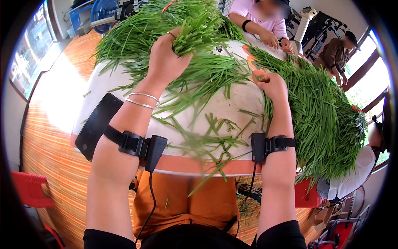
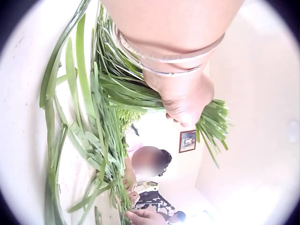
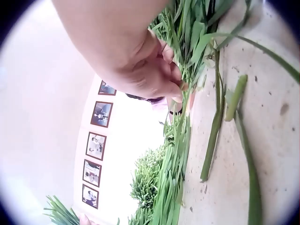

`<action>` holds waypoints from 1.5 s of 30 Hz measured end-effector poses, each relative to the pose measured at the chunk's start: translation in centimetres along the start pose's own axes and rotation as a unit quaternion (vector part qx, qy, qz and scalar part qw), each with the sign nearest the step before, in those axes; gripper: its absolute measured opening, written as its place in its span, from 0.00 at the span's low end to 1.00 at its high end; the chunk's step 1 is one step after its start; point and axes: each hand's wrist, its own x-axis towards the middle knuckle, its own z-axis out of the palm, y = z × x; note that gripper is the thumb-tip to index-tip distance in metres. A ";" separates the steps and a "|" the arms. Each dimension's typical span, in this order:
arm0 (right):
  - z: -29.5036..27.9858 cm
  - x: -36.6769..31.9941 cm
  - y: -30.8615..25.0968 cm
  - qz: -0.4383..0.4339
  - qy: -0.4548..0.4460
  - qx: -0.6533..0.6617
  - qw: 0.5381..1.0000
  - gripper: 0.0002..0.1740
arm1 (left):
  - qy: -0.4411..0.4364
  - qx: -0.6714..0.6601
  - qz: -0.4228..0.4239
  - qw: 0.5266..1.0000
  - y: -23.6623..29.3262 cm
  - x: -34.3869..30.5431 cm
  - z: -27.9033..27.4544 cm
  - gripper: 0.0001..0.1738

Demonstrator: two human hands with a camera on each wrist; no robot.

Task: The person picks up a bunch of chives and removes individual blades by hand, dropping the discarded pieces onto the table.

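My left hand [image 1: 166,60] grips a bunch of garlic chives [image 1: 201,35] above the table, near the large chive pile. In the left wrist view the cut ends [image 2: 214,119] of the bunch stick out past the fist, and long leaves trail down the other way. Two thin silver bangles [image 2: 164,65] circle that wrist. Over the table's right part, my right hand [image 1: 274,86] has its fingers curled, with thumb and fingertips pinching a few chive blades [image 3: 186,82]. Loose chive scraps [image 1: 224,133] lie scattered between my forearms on the white tabletop [image 1: 211,106].
A dark phone [image 1: 98,124] lies at the table's left edge. One big chive pile [image 1: 128,37] covers the far left, another [image 1: 315,108] the right side. Across the table a person in pink [image 1: 265,25] works with both hands; a person in brown [image 1: 336,54] stands farther back.
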 end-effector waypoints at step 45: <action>0.5 -2.0 -5.4 -0.157 -0.096 0.370 0.911 0.08 | -0.180 -0.085 0.044 0.979 1.1 -0.1 0.5 0.22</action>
